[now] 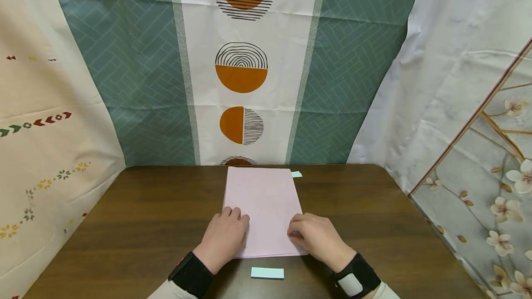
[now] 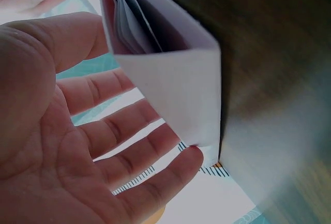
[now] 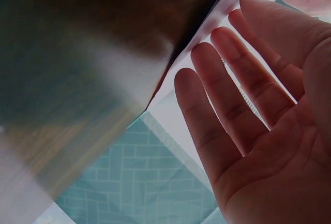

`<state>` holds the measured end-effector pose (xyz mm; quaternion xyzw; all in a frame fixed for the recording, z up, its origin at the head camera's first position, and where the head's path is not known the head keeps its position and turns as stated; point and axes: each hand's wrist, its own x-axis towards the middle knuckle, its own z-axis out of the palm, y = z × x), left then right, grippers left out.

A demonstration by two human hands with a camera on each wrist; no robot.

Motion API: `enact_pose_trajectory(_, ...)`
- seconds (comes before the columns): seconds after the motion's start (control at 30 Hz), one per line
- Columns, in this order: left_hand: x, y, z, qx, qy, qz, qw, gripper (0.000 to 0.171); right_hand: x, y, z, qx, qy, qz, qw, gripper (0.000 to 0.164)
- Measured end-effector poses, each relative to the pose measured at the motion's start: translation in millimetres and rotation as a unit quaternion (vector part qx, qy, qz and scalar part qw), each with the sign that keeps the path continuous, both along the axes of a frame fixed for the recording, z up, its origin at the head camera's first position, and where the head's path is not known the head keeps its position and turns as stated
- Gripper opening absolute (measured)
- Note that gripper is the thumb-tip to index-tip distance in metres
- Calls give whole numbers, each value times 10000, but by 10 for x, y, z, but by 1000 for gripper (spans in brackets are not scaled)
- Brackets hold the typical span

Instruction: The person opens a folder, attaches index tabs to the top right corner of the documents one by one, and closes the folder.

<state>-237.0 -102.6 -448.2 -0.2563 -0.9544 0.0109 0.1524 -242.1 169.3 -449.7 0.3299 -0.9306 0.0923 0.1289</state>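
Note:
A pale pink paper folder (image 1: pixel 266 197) lies on the brown table, its long sides running away from me. Its near end gapes in the left wrist view, where several sheets of paper (image 2: pixel 129 19) show inside the cover (image 2: pixel 168 89). My left hand (image 1: pixel 226 236) rests on the folder's left side; the fingers are fairly straight and the thumb tip is hidden behind the cover. On the right side, my right hand (image 1: pixel 317 236) touches the folder near its edge. In the right wrist view its fingers (image 3: pixel 199 110) are extended, the tips against the pink surface.
A mint-green strip (image 1: pixel 267 273) lies on the table (image 1: pixel 166 206) in front of the folder. Another mint-green piece (image 1: pixel 296 174) shows at the folder's far right corner. Patterned cloths (image 1: pixel 349 68) hang behind the table and at both sides.

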Motion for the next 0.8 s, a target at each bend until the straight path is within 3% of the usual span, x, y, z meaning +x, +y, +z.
enact_pose_trajectory(0.27,-10,19,19,21,164,-45,9999,28,-10,28,8,-14,199,7,9998,10)
enact_pose_trajectory(0.8,33,26,34,-3,63,-39,10000,29,-21,15,-20,9,-1,-17,10000,10)
